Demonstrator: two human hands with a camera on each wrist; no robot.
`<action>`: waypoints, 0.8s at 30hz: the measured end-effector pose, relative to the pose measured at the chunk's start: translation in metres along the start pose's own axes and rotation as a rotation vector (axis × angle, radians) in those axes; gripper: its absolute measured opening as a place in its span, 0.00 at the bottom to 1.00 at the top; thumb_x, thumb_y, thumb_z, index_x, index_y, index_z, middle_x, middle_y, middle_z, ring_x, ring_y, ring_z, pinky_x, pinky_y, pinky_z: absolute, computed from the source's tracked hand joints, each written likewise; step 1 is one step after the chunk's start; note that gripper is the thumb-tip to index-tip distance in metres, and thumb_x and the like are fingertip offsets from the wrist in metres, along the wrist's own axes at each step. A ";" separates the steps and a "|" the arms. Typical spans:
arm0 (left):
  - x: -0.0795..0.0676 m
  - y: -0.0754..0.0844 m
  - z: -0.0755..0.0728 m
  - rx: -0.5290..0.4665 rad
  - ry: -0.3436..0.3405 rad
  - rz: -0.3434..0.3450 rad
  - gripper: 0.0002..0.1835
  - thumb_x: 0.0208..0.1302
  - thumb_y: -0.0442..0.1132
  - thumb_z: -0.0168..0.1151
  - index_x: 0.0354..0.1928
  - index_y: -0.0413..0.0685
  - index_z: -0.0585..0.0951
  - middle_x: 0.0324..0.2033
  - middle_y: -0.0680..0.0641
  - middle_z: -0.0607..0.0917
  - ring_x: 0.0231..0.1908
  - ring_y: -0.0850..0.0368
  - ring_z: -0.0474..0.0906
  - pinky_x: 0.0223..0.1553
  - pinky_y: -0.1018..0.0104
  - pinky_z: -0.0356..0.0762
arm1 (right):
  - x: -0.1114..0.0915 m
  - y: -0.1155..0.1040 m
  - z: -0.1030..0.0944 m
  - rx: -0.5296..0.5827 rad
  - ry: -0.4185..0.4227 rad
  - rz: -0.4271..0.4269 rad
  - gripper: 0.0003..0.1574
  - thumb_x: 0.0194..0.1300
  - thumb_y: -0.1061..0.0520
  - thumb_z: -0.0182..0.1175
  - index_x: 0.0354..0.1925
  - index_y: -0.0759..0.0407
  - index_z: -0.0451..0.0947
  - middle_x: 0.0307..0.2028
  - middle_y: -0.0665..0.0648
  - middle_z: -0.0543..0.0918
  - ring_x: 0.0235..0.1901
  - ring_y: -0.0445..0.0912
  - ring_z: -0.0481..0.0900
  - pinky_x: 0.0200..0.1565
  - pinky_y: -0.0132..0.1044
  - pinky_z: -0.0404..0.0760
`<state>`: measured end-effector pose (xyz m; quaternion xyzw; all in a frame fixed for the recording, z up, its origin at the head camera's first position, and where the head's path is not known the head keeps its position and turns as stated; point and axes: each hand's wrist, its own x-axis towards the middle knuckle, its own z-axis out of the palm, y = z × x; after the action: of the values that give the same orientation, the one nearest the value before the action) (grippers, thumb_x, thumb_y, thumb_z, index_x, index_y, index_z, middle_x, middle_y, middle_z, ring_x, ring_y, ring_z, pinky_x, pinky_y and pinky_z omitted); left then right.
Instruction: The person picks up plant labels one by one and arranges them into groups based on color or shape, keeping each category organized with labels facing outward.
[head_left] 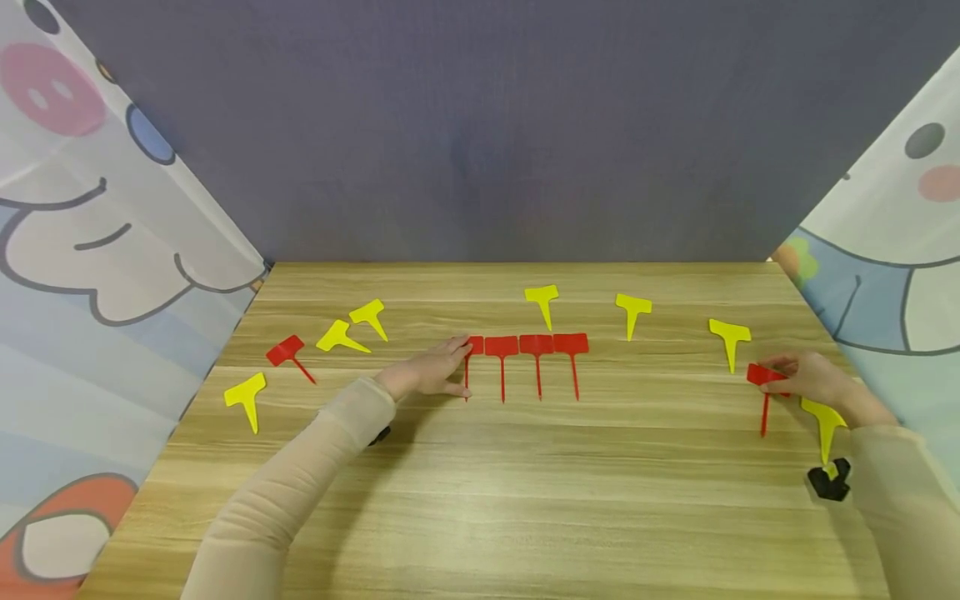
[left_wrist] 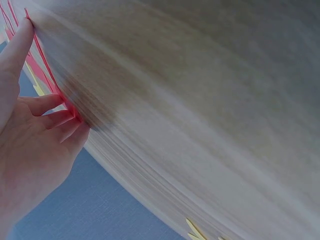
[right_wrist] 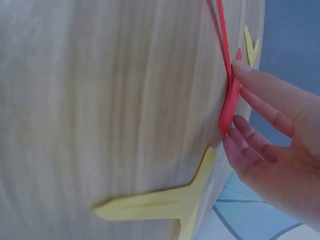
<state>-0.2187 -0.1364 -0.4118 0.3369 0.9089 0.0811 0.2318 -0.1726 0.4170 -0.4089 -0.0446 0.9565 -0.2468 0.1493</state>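
Observation:
Four T-shaped plant labels in red stand side by side in a row with stems toward me; three show fully, such as the red label point(head_left: 536, 344). My left hand point(head_left: 435, 368) lies at the row's left end, fingers nearly straight. Its fingertips touch the head of the leftmost red label point(left_wrist: 67, 106), and the thumb is by its stem's tip. At the right, my right hand point(head_left: 806, 379) holds another red label point(head_left: 764, 375) by its head, thumb on the near face, stem toward me. A yellow label point(right_wrist: 145, 204) lies beside that hand.
Several yellow labels lie around the row, including one yellow label point(head_left: 542, 296) behind it. At the left lies a loose red label point(head_left: 287, 351) near yellow ones. A grey panel point(head_left: 480, 133) bounds the wooden table point(head_left: 480, 517) at the back; printed curtains point(head_left: 82, 350) flank it.

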 end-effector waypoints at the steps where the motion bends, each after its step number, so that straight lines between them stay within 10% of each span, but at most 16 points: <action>1: 0.000 0.000 0.000 -0.001 0.000 0.001 0.46 0.57 0.56 0.54 0.66 0.34 0.47 0.67 0.38 0.41 0.66 0.45 0.38 0.64 0.56 0.42 | 0.000 0.001 0.000 0.001 0.006 -0.003 0.33 0.49 0.56 0.65 0.45 0.82 0.68 0.38 0.75 0.76 0.36 0.59 0.75 0.29 0.30 0.73; 8: 0.000 -0.001 0.001 -0.017 0.000 0.010 0.46 0.57 0.55 0.55 0.66 0.33 0.46 0.67 0.37 0.41 0.66 0.44 0.38 0.64 0.54 0.42 | 0.000 0.006 0.002 0.025 0.038 0.000 0.29 0.49 0.58 0.65 0.41 0.81 0.70 0.31 0.63 0.79 0.25 0.32 0.68 0.26 0.28 0.72; 24: -0.001 0.000 -0.001 -0.015 0.008 0.015 0.46 0.57 0.55 0.55 0.65 0.32 0.47 0.67 0.37 0.41 0.66 0.43 0.38 0.64 0.54 0.42 | 0.003 0.003 -0.001 0.035 -0.039 0.018 0.31 0.51 0.58 0.64 0.43 0.83 0.67 0.33 0.65 0.78 0.27 0.36 0.70 0.27 0.29 0.74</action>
<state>-0.2183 -0.1368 -0.4108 0.3417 0.9066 0.0912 0.2301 -0.1755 0.4201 -0.4102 -0.0383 0.9492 -0.2614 0.1710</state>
